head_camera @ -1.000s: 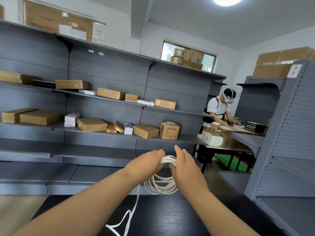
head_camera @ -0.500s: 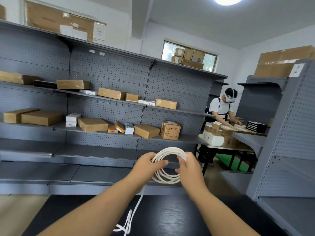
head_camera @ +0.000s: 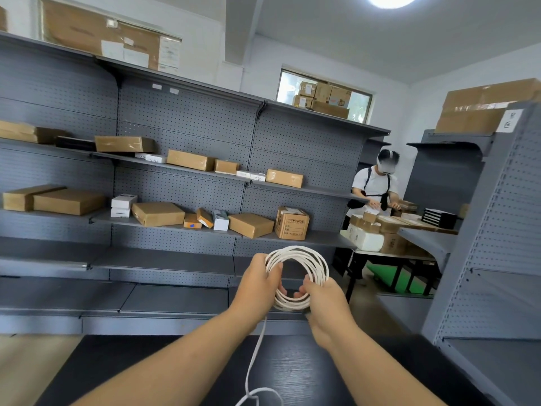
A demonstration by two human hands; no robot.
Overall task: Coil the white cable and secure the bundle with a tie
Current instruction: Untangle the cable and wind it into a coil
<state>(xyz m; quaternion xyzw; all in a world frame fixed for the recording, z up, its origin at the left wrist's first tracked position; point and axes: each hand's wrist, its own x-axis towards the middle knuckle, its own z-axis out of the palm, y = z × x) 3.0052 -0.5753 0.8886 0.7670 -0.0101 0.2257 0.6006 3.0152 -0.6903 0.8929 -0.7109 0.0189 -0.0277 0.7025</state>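
The white cable (head_camera: 314, 260) forms a round coil of several loops, held upright in the air above the black table (head_camera: 292, 373). My left hand (head_camera: 257, 284) grips the coil's left side. My right hand (head_camera: 326, 303) pinches its lower right part. A loose tail of cable hangs from under my left hand down to the table and ends in a small loop at the frame's bottom edge. No tie is visible.
Grey pegboard shelves (head_camera: 187, 159) with cardboard boxes (head_camera: 158, 213) stand just behind the table. A second grey shelf unit (head_camera: 497, 259) rises at the right. Another person (head_camera: 374, 186) works at a far table stacked with boxes.
The coil has been raised and turned upright into an open ring. The loose tail on the table has grown shorter. My hands have moved up and slightly right.
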